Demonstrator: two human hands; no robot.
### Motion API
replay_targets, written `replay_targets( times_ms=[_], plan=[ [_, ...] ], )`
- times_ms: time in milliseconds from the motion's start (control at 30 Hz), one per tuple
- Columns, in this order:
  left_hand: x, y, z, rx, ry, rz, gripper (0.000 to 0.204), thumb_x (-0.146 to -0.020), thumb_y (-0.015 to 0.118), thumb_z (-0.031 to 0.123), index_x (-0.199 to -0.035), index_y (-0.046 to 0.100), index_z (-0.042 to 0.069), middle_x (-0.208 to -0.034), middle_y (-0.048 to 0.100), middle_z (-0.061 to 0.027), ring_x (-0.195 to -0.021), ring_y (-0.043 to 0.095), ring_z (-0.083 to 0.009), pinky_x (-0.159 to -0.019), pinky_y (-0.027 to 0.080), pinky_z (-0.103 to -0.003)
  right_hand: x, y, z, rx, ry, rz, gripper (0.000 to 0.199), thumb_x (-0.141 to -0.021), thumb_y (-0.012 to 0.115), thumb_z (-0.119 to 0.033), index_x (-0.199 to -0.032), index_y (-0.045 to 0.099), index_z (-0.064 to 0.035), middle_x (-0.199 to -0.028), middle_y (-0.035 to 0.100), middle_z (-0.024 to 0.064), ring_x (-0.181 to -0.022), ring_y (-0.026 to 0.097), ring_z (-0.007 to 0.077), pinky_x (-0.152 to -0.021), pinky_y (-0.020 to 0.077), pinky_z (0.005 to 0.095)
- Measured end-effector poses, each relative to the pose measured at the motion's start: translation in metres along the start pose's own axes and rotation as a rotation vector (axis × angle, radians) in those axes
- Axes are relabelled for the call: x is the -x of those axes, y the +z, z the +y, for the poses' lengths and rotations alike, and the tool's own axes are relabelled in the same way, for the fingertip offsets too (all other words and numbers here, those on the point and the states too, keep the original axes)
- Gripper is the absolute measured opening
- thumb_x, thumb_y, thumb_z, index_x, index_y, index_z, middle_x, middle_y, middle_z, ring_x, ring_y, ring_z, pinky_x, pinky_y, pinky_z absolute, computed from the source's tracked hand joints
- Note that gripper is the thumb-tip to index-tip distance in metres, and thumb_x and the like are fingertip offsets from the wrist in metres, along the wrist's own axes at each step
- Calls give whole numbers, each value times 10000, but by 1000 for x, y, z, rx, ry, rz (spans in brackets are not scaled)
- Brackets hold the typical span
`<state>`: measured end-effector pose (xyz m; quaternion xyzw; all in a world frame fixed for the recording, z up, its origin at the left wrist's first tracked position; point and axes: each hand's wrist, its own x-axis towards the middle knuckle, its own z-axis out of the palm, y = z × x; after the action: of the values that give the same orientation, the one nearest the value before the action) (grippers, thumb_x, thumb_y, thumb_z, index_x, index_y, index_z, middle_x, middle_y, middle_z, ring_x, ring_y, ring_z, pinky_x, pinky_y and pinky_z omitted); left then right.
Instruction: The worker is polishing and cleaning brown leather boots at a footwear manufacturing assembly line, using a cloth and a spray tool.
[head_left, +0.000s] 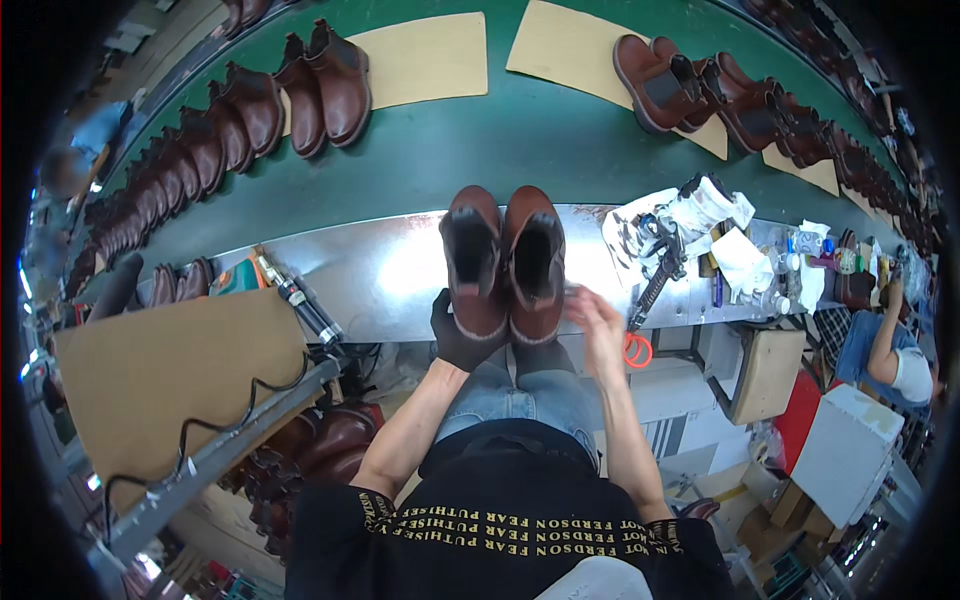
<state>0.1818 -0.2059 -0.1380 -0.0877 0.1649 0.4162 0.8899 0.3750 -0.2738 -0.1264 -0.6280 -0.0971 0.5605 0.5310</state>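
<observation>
Brown leather boots stand paired at the steel table's near edge, heels clasped in the gloved left hand; the bare right hand hovers open beside, rags and tools just beyond.

— What is the person wearing?
— A black glove on the left hand; the right hand is bare.
— And the clothes?
— Black short-sleeved shirt with yellow lettering, blue jeans.
</observation>
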Motion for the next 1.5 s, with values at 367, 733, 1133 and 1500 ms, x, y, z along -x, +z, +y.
replay_targets(
  times_ms=[367,733,1133,1500],
  plan=[
    [-18,59,-13,-739,361,-36,519,-910,401,372,-1329,321,75,-1315,439,-171,-1239,404,-313,-1030,331,-496,-105,-101,-26,334,-500,252,258,-822,682,-186,-922,609,40,-829,586,28,-761,490,99,-691,420,275],
    [-25,117,-14,-310,214,-197,691,-787,664,402,-1282,296,89,-1245,462,-107,-1164,451,-210,-1016,383,-370,112,-52,-143,363,-427,-226,209,-791,669,-20,-979,611,49,-800,621,31,-749,578,90,-692,461,231],
    [-29,124,-7,-363,220,-186,812,-728,679,463,-1304,269,64,-1271,453,-104,-1159,464,-224,-990,397,-360,119,-19,-155,542,-683,-215,356,-758,654,30,-1096,564,94,-754,655,84,-704,640,150,-670,480,237],
    [-31,121,-6,-828,379,-127,893,-677,711,543,-1303,279,75,-1233,471,-95,-1123,471,-221,-985,376,-354,109,-8,-144,526,-674,-141,323,-760,659,38,-1075,592,66,-727,607,38,-672,565,84,-618,447,218]
  ],
)
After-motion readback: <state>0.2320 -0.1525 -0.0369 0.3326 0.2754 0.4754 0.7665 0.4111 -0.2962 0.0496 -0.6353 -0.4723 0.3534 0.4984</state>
